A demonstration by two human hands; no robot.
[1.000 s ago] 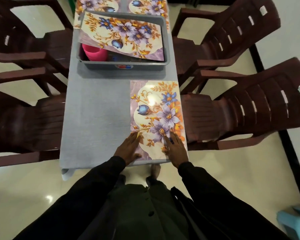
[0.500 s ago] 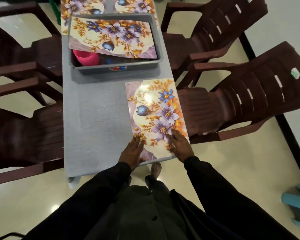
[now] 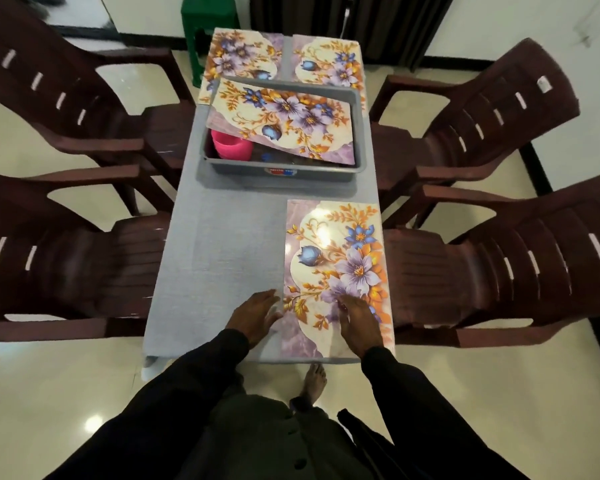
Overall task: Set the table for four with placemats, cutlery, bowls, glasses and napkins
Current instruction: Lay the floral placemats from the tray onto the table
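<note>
A floral placemat (image 3: 336, 258) lies flat on the near right part of the grey table (image 3: 222, 258). My right hand (image 3: 359, 322) rests flat on the placemat's near end, fingers spread. My left hand (image 3: 255, 315) lies open on the table at the placemat's left edge. Two more floral placemats (image 3: 243, 53) (image 3: 329, 60) lie side by side at the far end. A fourth placemat (image 3: 284, 116) sits tilted on top of the grey tub (image 3: 284, 174), which holds pink cups (image 3: 231, 147); its other contents are hidden.
Four dark brown plastic chairs surround the table, two on the left (image 3: 66, 265) (image 3: 84, 109) and two on the right (image 3: 516, 271) (image 3: 482, 123). A green stool (image 3: 208, 26) stands beyond the far end. My bare foot (image 3: 314, 379) shows under the near table edge.
My left hand has slid off the placemat onto the bare table at its left edge. The right hand stays on the mat. The view has tilted up, showing the far placemats.
</note>
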